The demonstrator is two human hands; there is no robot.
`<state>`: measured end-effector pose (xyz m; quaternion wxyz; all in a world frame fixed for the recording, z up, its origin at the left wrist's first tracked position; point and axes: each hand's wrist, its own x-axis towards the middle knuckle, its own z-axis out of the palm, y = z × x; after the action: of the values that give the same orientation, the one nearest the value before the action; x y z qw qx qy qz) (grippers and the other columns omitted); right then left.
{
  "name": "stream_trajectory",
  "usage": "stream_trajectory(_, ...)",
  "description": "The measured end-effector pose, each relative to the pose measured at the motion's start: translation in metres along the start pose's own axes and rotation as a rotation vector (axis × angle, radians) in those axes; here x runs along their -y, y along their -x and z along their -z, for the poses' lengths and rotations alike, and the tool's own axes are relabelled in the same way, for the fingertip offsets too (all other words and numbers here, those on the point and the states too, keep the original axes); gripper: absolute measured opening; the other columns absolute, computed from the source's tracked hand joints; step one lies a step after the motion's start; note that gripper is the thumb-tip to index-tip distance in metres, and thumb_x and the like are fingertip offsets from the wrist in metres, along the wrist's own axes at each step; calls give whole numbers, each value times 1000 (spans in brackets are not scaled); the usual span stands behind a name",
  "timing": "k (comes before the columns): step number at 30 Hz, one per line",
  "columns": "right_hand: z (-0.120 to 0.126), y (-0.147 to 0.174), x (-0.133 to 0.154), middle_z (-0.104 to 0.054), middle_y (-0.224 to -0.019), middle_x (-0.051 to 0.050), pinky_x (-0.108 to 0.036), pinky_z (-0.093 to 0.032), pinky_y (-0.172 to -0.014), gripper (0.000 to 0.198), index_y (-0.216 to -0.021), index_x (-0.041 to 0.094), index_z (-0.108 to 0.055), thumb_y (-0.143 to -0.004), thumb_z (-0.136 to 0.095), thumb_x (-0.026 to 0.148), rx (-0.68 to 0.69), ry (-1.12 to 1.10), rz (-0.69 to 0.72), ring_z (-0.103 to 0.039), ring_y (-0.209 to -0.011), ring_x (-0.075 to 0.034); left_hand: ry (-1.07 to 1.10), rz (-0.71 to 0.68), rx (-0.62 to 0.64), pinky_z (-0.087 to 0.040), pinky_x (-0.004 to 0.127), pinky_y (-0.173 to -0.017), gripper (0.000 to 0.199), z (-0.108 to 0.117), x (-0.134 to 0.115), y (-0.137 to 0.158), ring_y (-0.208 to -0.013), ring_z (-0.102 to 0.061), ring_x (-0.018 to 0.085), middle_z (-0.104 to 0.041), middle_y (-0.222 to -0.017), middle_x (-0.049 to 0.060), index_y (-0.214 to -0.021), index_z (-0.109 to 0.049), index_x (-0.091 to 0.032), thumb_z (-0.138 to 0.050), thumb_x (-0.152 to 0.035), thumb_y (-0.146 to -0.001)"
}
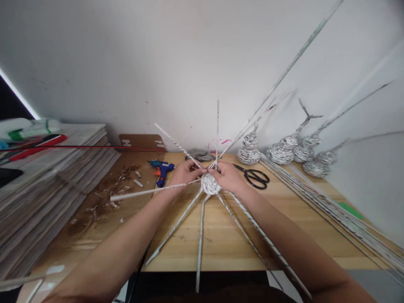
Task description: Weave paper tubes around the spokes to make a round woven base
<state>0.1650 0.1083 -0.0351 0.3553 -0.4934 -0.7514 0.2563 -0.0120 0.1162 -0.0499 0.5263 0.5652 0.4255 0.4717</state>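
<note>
A small round woven piece of rolled paper (211, 184) is between my hands, over the wooden table. Several long paper rods, printed like newspaper, radiate from it toward the wall and toward me. My left hand (185, 173) pinches its far left edge with thumb and fingers, by the base of a rod (176, 144). On the far right side, my right hand (227, 174) grips the same piece, thumb close to the left thumb. One very long rod (280, 80) rises from there to the upper right. The fingertips behind the weave are partly hidden.
A blue glue gun (163, 171) lies left of my hands, black scissors (257, 177) to the right. Several gourd-shaped paper weavings (249, 155) stand by the wall. Loose paper rods (328, 210) lie at right; a newspaper stack (59, 185) and scraps (104, 193) at left.
</note>
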Motion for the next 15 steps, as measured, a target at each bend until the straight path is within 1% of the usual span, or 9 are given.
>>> stream_trajectory(3,0,-1,0,-68,-70,-3,-25,-39,-60,17,-79,16,-68,-86,-57,26,6,8,-18,-58,-64,-16,59,-24,-10,-49,26,-52,40,1,7,0,-54,-59,14,-63,-63,-1,-76,-62,-16,-84,-45,-60)
stream_trajectory(6,-1,-1,0,-69,-72,-3,-25,-40,-61,16,-81,16,-69,-87,-57,25,4,5,-32,-59,-65,-16,103,-22,-16,-49,27,-54,41,2,12,2,-55,-59,14,-63,-63,0,-73,-59,-16,-83,-48,-61)
stream_trajectory(10,-1,0,2,-71,-75,-5,-25,-40,-62,17,-83,16,-70,-88,-56,24,18,68,-36,-61,-67,-16,105,15,-5,-47,27,-57,41,2,9,5,-56,-59,14,-64,-61,0,-71,-59,-17,-84,-47,-61)
stream_trajectory(12,-1,1,3,-72,-76,-5,-25,-39,-62,17,-83,16,-71,-88,-56,23,29,119,-30,-61,-67,-17,59,54,5,-45,26,-57,39,2,4,7,-58,-59,14,-65,-63,1,-72,-61,-16,-86,-43,-59)
stream_trajectory(15,-3,2,5,-72,-77,-6,-26,-38,-62,17,-85,16,-71,-89,-56,23,51,166,-5,-62,-69,-17,2,70,-14,-42,24,-56,40,2,1,9,-59,-58,13,-66,-65,0,-72,-63,-16,-90,-37,-51)
